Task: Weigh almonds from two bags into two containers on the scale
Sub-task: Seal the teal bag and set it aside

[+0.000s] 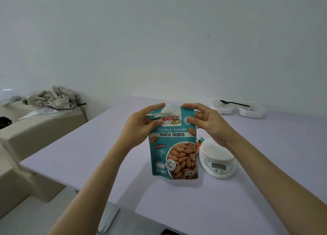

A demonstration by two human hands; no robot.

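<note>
Holds a teal pouch of roasted almonds [174,146] upright over the middle of the pale lilac table [88,155], printed front toward the camera. With the left hand [141,123], pinches the pouch's upper left corner, thumb on the front beside the logo, fingers curled behind the top edge. With the right hand [208,126], pinches the upper right corner in the same way, thumb pressed on the front, forefinger hooked over the top. Between the two grips, a crumpled top strip with silver lining showing. Cannot tell whether the pouch's bottom edge touches the tabletop or hangs just above it. On the front: "Protein snacks", "Roasted Almonds", "UNSALTED", and a printed heap of almonds.

Just right of the pouch, on the table: a white digital kitchen scale [218,157], round platform toward the wall, display toward the camera and too dim to read. Between pouch and scale, peeking out behind the pouch's right edge: a small multicoloured item [200,140], too hidden to name.

Farther back on the right, near the wall: two shallow white containers [221,111] [251,115] side by side, close together, with a black plastic spoon [233,103] laid across them, bowl over the left one.

Off the table to the left: beige cushioned furniture [44,128] with a crumpled grey cloth [54,97] heaped on top.
</note>
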